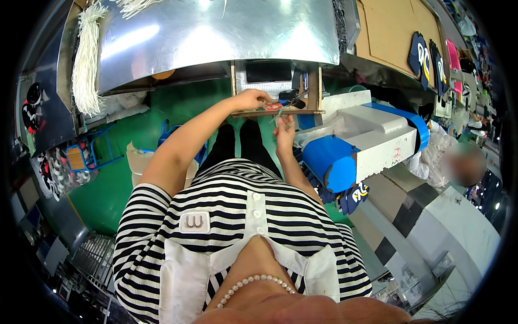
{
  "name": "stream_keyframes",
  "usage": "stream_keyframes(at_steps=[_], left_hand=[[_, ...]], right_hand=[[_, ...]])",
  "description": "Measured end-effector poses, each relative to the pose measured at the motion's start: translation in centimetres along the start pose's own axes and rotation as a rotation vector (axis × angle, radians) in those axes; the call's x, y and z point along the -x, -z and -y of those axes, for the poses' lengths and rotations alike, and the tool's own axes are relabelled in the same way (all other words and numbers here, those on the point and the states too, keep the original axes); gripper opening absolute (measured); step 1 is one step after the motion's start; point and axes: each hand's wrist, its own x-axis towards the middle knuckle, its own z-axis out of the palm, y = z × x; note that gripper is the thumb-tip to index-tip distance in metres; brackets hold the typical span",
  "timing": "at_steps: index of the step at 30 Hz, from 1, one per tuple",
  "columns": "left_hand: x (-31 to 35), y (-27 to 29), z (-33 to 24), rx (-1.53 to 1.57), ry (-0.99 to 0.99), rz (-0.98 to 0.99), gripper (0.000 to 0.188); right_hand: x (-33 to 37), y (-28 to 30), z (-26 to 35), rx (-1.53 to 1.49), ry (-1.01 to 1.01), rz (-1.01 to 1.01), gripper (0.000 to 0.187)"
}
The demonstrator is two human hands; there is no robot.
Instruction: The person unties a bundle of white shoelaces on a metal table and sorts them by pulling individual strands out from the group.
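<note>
A pulled-out wooden drawer (278, 113) juts from under the metal-topped table, in front of me. My left hand (252, 99) reaches over its front left part with bent fingers; what they grip is too small to make out. Right beside those fingers lies a small red item (274, 107). My right hand (284, 127) is just outside the drawer's front edge, its fingers curled on a thin green cord (277, 115) that runs up over the edge. Inside the drawer are a dark flat device (268, 72) and a bunch of small black things (290, 97).
The shiny metal tabletop (216, 38) spans the front, with a bundle of white strands (88, 59) hanging at its left. A white and blue machine (372, 132) stands close on my right. Blue stools (97, 151) are on the green floor at left. Dark gloves (418, 56) lie at far right.
</note>
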Motion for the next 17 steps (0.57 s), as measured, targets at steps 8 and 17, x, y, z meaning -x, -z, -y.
stream_keyframes(at_steps=[8,17], left_hand=[[7.1,2.2,-1.4,-0.060,-0.073,-0.387,0.025],[24.2,-0.7,8.3,0.317,0.376,-1.089,0.017]], right_hand=[[1.0,-2.9,5.8,0.605,0.433,0.152,0.029],[-7.2,-11.2,2.6,1.717,0.510,0.496,0.032]])
